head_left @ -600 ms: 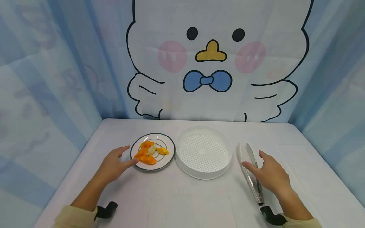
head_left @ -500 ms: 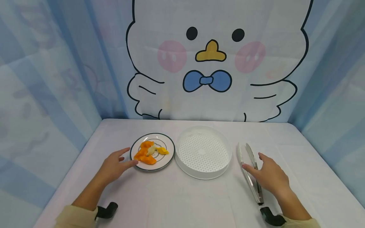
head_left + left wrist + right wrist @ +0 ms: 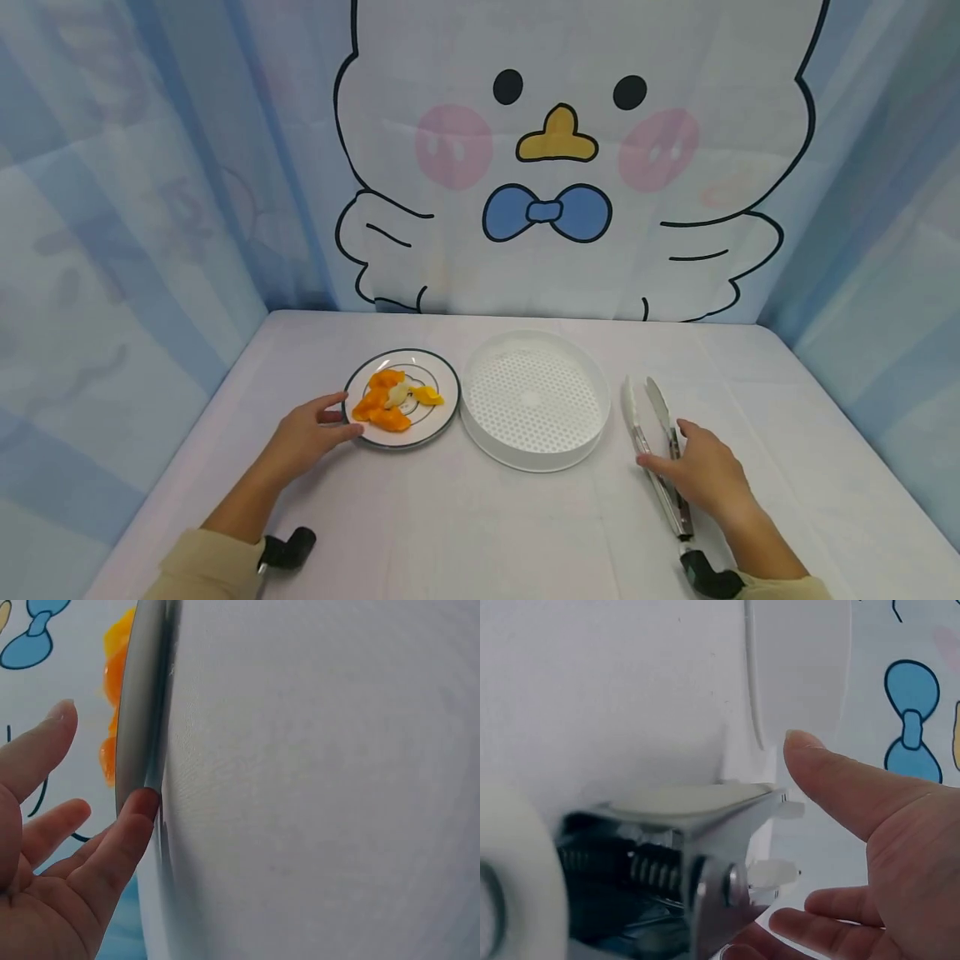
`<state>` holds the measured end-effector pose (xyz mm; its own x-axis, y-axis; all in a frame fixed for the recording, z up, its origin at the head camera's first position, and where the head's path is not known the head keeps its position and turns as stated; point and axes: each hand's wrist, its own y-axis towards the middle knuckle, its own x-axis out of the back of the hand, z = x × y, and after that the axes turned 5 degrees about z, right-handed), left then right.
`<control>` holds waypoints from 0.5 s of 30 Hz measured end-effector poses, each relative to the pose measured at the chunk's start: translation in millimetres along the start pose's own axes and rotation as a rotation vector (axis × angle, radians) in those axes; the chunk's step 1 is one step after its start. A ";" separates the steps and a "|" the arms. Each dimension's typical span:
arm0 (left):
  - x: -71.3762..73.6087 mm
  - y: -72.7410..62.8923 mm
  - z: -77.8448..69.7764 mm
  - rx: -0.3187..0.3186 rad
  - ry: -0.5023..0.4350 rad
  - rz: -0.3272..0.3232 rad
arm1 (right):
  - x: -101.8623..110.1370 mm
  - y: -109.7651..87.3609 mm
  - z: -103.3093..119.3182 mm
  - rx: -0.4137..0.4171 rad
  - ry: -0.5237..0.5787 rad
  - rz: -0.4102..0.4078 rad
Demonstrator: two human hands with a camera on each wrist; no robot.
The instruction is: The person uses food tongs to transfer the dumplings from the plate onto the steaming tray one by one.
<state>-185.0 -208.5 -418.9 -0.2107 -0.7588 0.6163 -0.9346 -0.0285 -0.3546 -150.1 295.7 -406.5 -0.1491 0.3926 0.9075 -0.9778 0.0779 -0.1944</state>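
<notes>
My left hand (image 3: pixel 307 437) is at the left edge of a white plate (image 3: pixel 431 425) with dark rings. In the left wrist view, a fingertip touches the underside of the plate's rim (image 3: pixel 142 697), while the thumb stays apart above it. Glossy orange, yellow and pale pieces (image 3: pixel 386 400) lie on the plate; their kind is unclear. On the right, metal tongs (image 3: pixel 663 496) with whitish tips lie spread on the table. Over their handles is my right hand (image 3: pixel 705 475), thumb and fingers apart. The right wrist view shows the tongs' spring end (image 3: pixel 656 866) close up, the thumb clear of it.
A round white perforated tray (image 3: pixel 536 460) with a raised wall stands between plate and tongs, very close to the plate. Black wrist mounts (image 3: pixel 288 550) stick out from both sleeves. Behind the white-covered table (image 3: pixel 480 542) hangs a cartoon-printed curtain (image 3: pixel 555 275).
My left hand has moved slightly in against the plate's edge. My right hand has drawn back toward me along the tongs. Plate, tray and tongs stay where they were.
</notes>
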 end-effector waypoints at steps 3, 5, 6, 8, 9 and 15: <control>-0.2 1.2 0.2 0.006 -0.025 0.006 | -2.4 0.7 -0.2 0.005 -0.001 -0.008; -0.2 2.2 1.1 0.009 -0.037 0.013 | -4.1 1.5 -0.4 0.009 0.001 -0.013; -0.1 2.8 1.8 0.009 -0.041 0.016 | -5.0 2.1 -0.5 0.010 0.002 -0.014; 0.4 4.0 3.6 0.008 -0.047 0.020 | -6.7 3.4 -0.5 0.010 0.005 -0.013; 0.8 4.8 4.6 0.005 -0.051 0.023 | -7.4 4.0 -0.2 0.009 0.008 -0.012; 1.7 10.7 9.6 -0.007 -0.073 0.024 | -8.9 4.7 1.4 -0.010 -0.007 0.018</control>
<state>-192.7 -216.3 -428.4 -0.2119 -0.8046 0.5547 -0.9315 -0.0054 -0.3637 -153.6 291.2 -414.9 -0.1680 0.3879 0.9063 -0.9734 0.0798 -0.2146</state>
